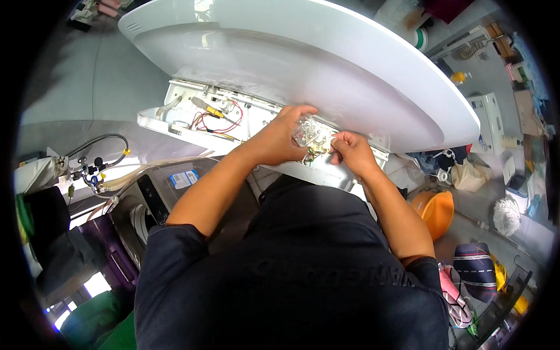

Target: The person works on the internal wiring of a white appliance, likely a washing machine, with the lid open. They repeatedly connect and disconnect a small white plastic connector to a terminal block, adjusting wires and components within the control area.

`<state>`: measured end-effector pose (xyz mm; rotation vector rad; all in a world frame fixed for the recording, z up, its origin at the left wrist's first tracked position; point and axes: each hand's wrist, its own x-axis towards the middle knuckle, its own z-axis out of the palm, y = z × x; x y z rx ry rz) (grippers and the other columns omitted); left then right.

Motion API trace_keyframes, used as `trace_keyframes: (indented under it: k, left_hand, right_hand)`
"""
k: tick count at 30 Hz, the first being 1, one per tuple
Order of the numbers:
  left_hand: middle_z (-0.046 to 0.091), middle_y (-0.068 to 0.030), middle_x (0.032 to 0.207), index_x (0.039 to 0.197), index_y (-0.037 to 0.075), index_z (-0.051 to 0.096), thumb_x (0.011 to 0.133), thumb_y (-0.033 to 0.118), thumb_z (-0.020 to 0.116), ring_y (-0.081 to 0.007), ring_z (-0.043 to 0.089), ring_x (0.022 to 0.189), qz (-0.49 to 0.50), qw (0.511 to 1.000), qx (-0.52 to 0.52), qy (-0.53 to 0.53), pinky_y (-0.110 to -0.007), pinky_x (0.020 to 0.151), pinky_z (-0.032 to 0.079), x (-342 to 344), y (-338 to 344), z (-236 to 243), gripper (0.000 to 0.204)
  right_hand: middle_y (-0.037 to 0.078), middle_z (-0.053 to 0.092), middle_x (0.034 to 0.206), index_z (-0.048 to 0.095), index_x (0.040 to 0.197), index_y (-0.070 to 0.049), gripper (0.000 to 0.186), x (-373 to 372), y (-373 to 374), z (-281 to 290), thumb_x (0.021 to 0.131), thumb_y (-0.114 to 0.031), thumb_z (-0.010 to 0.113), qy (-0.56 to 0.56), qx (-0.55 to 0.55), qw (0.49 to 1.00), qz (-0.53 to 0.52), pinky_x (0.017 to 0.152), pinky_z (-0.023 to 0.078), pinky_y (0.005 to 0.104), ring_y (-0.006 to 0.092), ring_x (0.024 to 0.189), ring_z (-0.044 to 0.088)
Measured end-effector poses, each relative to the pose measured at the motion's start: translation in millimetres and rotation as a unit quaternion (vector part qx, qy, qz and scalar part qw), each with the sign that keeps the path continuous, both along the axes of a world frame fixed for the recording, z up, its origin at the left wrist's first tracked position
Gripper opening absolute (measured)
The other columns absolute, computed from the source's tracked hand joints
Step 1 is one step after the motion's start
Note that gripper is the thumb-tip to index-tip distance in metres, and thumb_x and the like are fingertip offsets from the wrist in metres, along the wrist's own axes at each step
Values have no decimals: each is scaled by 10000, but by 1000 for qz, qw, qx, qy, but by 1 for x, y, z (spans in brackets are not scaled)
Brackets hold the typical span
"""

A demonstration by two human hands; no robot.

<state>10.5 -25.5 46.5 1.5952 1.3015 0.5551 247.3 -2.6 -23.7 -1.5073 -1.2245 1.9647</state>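
Centrally, a crumpled clear plastic bag (305, 130) is gripped by the left hand (281, 136) over an open white appliance housing (192, 137). Beside it, the right hand's (356, 153) fingertips are held together; anything pinched cannot be made out. Leftward, a yellow-and-grey screwdriver (213, 111) is seen among red wires (240, 111).

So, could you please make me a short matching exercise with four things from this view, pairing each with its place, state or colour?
Things:
1. Left hand
2. Screwdriver
3. Tub
4. Right hand

Descriptions:
A. Orange
B. Just right of the clear plastic piece, fingers curled
C. Gripping the clear plastic piece
D. Lying in the white tray, left of both hands

Pairs: 1-C, 2-D, 3-A, 4-B
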Motion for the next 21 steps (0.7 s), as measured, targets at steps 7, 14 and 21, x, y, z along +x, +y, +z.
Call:
trace_keyframes:
  k: [7, 14, 21]
  left_hand:
    - [446, -115, 1282, 1439, 115, 401, 750, -38, 666, -182, 535, 1028, 12, 998, -52, -22, -296, 917, 480, -5, -1, -2, 754]
    - [599, 13, 875, 1388, 99, 427, 797, -54, 675, -42, 547, 744, 72, 984, -142, -76, -207, 660, 483, -2, 1, -2, 659]
    - [635, 0, 883, 1391, 107, 428, 781, -68, 700, -41, 578, 746, 76, 968, -207, -119, -206, 669, 486, -9, 4, 5, 690]
  right_hand:
    - [48, 665, 795, 631, 956, 18, 132, -2, 0, 5, 933, -106, 591, -13, 11, 1000, 5, 565, 525, 254, 116, 581, 617]
    - [41, 670, 789, 635, 930, 2, 141, -2, 1, 5, 939, -134, 597, -26, 10, 1000, 12, 564, 517, 257, 116, 591, 633]
    - [40, 677, 790, 642, 945, -9, 152, -1, -1, 2, 945, -151, 590, -26, 12, 1000, 10, 560, 509, 258, 120, 589, 644]
